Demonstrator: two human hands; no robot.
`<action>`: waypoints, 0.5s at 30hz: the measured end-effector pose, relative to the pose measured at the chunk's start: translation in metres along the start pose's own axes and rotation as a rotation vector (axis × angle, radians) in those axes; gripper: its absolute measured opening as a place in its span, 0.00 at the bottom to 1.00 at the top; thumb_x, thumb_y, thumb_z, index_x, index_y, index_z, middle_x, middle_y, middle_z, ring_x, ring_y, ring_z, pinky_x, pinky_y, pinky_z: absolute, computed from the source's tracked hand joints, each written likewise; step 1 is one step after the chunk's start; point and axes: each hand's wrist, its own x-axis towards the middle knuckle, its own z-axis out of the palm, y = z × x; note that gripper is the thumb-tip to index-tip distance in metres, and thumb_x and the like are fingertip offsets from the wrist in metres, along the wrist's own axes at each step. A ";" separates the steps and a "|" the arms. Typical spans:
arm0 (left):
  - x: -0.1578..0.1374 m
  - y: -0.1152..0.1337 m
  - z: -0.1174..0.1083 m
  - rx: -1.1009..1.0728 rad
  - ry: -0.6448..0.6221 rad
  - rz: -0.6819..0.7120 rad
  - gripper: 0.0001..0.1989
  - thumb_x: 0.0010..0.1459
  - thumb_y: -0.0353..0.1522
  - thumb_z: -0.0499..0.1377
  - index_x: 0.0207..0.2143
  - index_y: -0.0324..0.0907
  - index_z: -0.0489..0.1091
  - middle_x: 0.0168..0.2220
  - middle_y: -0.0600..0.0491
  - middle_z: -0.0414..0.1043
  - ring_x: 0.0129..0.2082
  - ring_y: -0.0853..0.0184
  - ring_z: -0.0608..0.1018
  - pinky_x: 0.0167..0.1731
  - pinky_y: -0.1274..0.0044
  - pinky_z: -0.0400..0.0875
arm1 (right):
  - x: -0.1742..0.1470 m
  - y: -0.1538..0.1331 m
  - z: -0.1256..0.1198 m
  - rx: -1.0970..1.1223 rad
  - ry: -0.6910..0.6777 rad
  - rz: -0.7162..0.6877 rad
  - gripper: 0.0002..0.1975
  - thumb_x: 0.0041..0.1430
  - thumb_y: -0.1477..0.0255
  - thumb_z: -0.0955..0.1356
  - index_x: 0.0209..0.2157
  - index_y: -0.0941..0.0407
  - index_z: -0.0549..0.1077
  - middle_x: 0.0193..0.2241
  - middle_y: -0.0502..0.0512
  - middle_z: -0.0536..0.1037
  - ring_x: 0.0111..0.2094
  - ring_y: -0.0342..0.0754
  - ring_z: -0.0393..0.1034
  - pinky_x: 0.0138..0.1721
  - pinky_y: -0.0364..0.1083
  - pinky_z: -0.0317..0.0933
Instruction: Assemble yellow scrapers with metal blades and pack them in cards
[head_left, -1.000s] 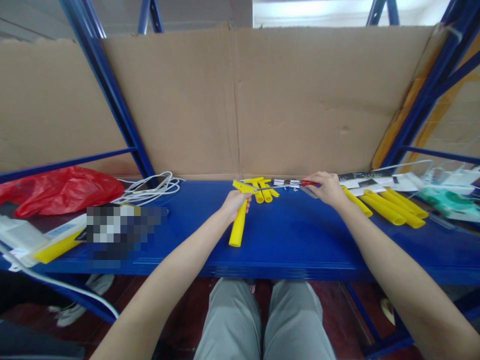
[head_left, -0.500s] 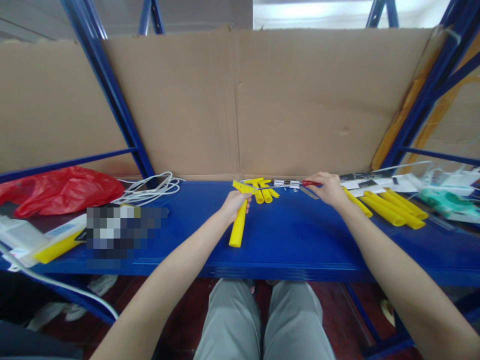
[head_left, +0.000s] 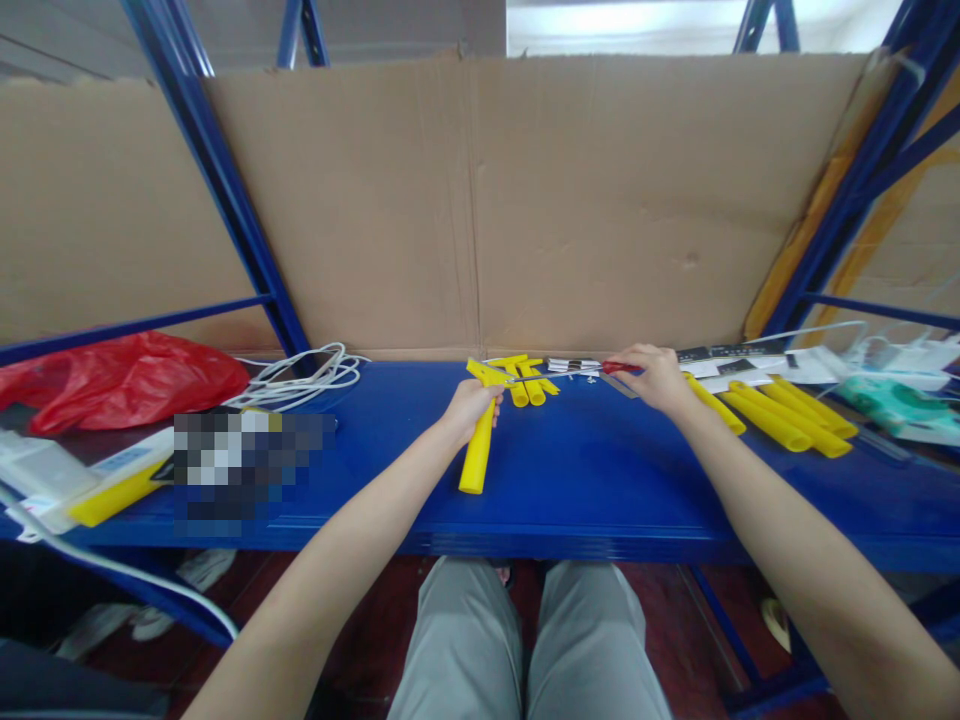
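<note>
My left hand (head_left: 474,402) is closed around a yellow plastic scraper-like tool (head_left: 475,462), whose tube handle points down toward me and whose wider head is at the top. My right hand (head_left: 654,372) grips the red handle of a screwdriver (head_left: 621,367). Its long thin shaft runs left, and the tip meets the yellow tool's head beside my left fingers. Behind the shaft lie several yellow pieces (head_left: 534,392). Small screws (head_left: 591,379) and a stack of thin blades or cards (head_left: 573,367), too small to tell which, lie near the screwdriver.
Several yellow tubes (head_left: 787,418) lie right of my right arm, near white and black packets (head_left: 731,368). Coiled white cable (head_left: 322,378) and a red plastic bag (head_left: 127,380) are at the left. Cardboard (head_left: 480,210) stands behind the blue bench (head_left: 585,470).
The screwdriver shaft sits at a slightly different angle, its left end a little lower against the yellow tool. Both hands stay almost in place.
</note>
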 end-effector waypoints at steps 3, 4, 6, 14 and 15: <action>-0.002 0.002 0.001 0.098 0.021 0.012 0.15 0.55 0.22 0.54 0.17 0.39 0.60 0.12 0.57 0.59 0.09 0.75 0.62 0.10 0.81 0.56 | 0.000 -0.001 -0.001 -0.001 -0.022 -0.011 0.10 0.56 0.66 0.66 0.36 0.51 0.79 0.36 0.56 0.80 0.39 0.53 0.72 0.41 0.53 0.60; -0.003 0.002 0.001 0.129 0.030 0.021 0.16 0.55 0.22 0.54 0.16 0.39 0.60 0.11 0.57 0.59 0.09 0.74 0.62 0.11 0.81 0.56 | 0.000 -0.002 -0.002 -0.005 -0.031 -0.012 0.10 0.56 0.67 0.66 0.36 0.51 0.79 0.36 0.56 0.80 0.38 0.53 0.72 0.41 0.52 0.60; -0.003 0.003 0.001 0.190 0.046 0.042 0.17 0.54 0.22 0.54 0.15 0.40 0.59 0.11 0.58 0.58 0.09 0.75 0.62 0.11 0.82 0.56 | 0.000 -0.004 -0.003 -0.012 -0.051 -0.011 0.10 0.55 0.66 0.66 0.36 0.51 0.79 0.36 0.56 0.80 0.38 0.53 0.72 0.40 0.51 0.61; 0.005 -0.001 -0.006 0.461 0.038 0.090 0.15 0.54 0.23 0.53 0.16 0.39 0.61 0.10 0.59 0.58 0.10 0.75 0.63 0.14 0.83 0.58 | 0.001 -0.013 -0.005 -0.084 -0.110 -0.042 0.11 0.56 0.67 0.66 0.38 0.52 0.79 0.37 0.56 0.80 0.37 0.52 0.73 0.38 0.48 0.61; 0.006 -0.002 -0.007 0.490 0.033 0.098 0.14 0.54 0.23 0.53 0.16 0.39 0.61 0.10 0.59 0.59 0.10 0.75 0.63 0.14 0.83 0.58 | 0.001 -0.015 -0.005 -0.095 -0.117 -0.045 0.11 0.56 0.68 0.66 0.37 0.53 0.79 0.37 0.56 0.80 0.37 0.52 0.73 0.38 0.48 0.62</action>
